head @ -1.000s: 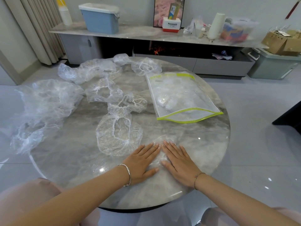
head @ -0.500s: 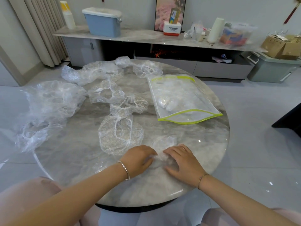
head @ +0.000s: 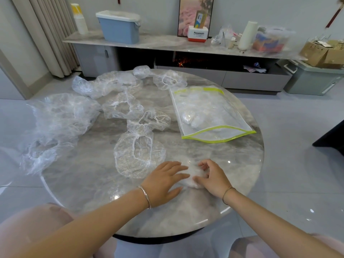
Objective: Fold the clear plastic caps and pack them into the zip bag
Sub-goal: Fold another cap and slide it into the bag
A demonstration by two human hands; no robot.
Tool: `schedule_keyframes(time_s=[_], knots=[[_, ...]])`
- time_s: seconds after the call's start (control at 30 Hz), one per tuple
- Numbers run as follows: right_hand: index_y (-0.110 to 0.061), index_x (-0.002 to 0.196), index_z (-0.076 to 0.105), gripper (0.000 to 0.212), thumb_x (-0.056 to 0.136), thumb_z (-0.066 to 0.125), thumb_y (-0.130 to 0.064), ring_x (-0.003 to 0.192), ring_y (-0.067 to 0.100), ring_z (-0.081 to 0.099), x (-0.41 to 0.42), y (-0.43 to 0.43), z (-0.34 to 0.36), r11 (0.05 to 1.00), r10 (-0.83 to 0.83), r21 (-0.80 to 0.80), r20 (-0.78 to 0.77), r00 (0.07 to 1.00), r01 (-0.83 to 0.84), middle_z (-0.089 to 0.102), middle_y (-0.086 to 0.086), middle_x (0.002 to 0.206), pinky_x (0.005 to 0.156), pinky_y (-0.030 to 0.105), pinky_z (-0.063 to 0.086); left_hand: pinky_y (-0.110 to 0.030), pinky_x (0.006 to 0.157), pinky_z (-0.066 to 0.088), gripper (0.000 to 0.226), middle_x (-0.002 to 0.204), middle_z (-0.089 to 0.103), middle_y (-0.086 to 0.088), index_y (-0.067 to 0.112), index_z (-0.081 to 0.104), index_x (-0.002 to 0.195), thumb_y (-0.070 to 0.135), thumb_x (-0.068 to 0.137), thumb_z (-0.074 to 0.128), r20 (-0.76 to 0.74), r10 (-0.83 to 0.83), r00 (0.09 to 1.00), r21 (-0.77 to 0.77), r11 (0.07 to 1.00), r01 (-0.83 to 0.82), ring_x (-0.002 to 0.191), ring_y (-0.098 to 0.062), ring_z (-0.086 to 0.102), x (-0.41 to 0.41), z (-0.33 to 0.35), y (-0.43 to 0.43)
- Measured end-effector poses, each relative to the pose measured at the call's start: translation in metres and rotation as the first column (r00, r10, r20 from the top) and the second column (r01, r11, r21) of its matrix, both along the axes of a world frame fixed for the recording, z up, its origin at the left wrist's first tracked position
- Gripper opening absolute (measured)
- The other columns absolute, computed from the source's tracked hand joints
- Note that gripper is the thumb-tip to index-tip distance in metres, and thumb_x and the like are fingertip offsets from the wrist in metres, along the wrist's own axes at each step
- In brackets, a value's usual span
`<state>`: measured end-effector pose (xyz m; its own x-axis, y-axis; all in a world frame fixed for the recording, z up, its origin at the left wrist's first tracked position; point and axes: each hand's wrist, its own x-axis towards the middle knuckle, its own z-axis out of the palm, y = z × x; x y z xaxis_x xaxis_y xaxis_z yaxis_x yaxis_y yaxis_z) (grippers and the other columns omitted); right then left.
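A small folded clear plastic cap (head: 193,174) lies on the round marble table (head: 232,161) near its front edge, between my hands. My left hand (head: 163,181) lies flat with straight fingers pressing the cap's left side. My right hand (head: 214,177) has its fingers and thumb curled round the cap's right side. Several loose clear caps are spread over the table; the nearest cap (head: 139,155) lies just left of my left hand. The zip bag (head: 210,114), clear with yellow-green edging, lies at the right with its mouth open toward me and folded caps inside.
More crumpled caps (head: 61,120) hang over the table's left edge. Behind the table stands a long low cabinet (head: 167,45) with a blue bin (head: 119,27), boxes and bottles. A grey storage box (head: 314,79) sits on the floor at the far right.
Both hands lay flat on the cap, then curled and gathered it. Now the left hand is flat again and the right hand curls round the smaller, bunched cap.
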<state>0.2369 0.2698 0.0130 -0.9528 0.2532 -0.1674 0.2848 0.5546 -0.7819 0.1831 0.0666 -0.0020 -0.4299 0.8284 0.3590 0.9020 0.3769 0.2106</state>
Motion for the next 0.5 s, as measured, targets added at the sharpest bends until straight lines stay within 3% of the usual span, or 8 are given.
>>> schedule_keyframes(time_s=[0.07,0.1,0.17,0.23,0.3,0.37,0.43,0.5], knots=[[-0.02,0.094,0.057,0.03,0.075,0.077,-0.01,0.074,0.008,0.05,-0.004,0.001,0.001,0.998,-0.002,-0.058,0.04,0.999,0.004,0.056,0.0,0.092,0.062,0.008,0.039,-0.035,0.104,0.039,0.052,0.141,0.046,0.004,0.025,0.047,0.135,0.047,0.088,0.045,0.053,0.076,0.996,-0.04,0.996,-0.074,0.127,-0.015,0.041,0.007,0.0,0.004],[-0.019,0.09,0.058,0.027,0.075,0.077,-0.007,0.075,0.011,0.052,-0.007,0.001,0.002,0.991,-0.027,-0.129,0.046,0.999,0.032,0.059,0.003,0.09,0.062,0.008,0.04,-0.035,0.108,0.035,0.061,0.147,0.037,0.006,0.024,0.036,0.143,0.049,0.088,0.047,0.167,0.146,0.975,-0.006,0.989,-0.147,0.132,-0.012,0.034,0.01,0.004,0.008],[-0.017,0.084,0.057,0.025,0.076,0.075,-0.001,0.072,0.014,0.055,-0.008,-0.002,0.009,0.931,-0.115,-0.342,0.053,0.992,0.127,0.062,0.004,0.085,0.062,0.014,0.044,-0.027,0.111,0.026,0.076,0.145,0.029,0.012,0.021,0.021,0.147,0.051,0.086,0.056,0.466,0.277,0.84,0.055,0.939,-0.34,0.133,-0.007,0.028,0.013,0.011,0.016],[-0.014,0.081,0.054,0.025,0.077,0.073,0.002,0.068,0.015,0.056,-0.009,-0.004,0.019,0.842,-0.172,-0.51,0.059,0.983,0.177,0.062,0.005,0.081,0.061,0.019,0.046,-0.019,0.1,0.036,0.071,0.131,0.044,0.014,0.021,0.034,0.139,0.047,0.082,0.065,0.703,0.303,0.643,0.098,0.854,-0.51,0.12,-0.004,0.045,0.012,0.021,0.025],[-0.014,0.081,0.052,0.026,0.077,0.073,0.002,0.067,0.017,0.056,-0.009,-0.004,0.025,0.789,-0.167,-0.59,0.065,0.984,0.173,0.062,0.008,0.081,0.063,0.024,0.046,-0.017,0.083,0.049,0.049,0.106,0.067,0.001,0.011,0.052,0.122,0.035,0.082,0.069,0.895,0.181,0.408,0.13,0.769,-0.625,0.095,-0.009,0.064,0.004,0.03,0.032],[-0.013,0.083,0.052,0.026,0.076,0.073,0.001,0.072,0.019,0.059,-0.008,-0.006,0.03,0.765,-0.129,-0.626,0.087,0.988,0.155,0.064,0.011,0.086,0.068,0.028,0.048,-0.021,0.073,0.055,0.031,0.082,0.07,-0.009,-0.003,0.061,0.102,0.023,0.086,0.066,0.971,0.029,0.236,0.145,0.718,-0.681,0.079,-0.017,0.067,-0.003,0.035,0.037],[-0.011,0.095,0.056,0.031,0.074,0.078,-0.006,0.085,0.022,0.063,-0.007,-0.005,0.032,0.769,-0.112,-0.622,0.1,0.989,0.15,0.067,0.013,0.102,0.077,0.033,0.05,-0.022,0.071,0.057,0.023,0.066,0.066,-0.004,-0.003,0.064,0.084,0.02,0.088,0.064,0.988,-0.059,0.142,0.143,0.694,-0.705,0.071,-0.016,0.063,-0.008,0.042,0.041],[-0.011,0.113,0.058,0.049,0.071,0.082,-0.02,0.098,0.021,0.064,-0.008,0.0,0.037,0.725,-0.075,-0.674,0.124,0.989,0.139,0.066,0.012,0.116,0.084,0.033,0.05,-0.023,0.074,0.056,0.02,0.066,0.066,0.001,0.003,0.067,0.082,0.022,0.088,0.064,0.99,-0.092,0.104,0.138,0.718,-0.682,0.068,-0.011,0.063,-0.012,0.047,0.043]])
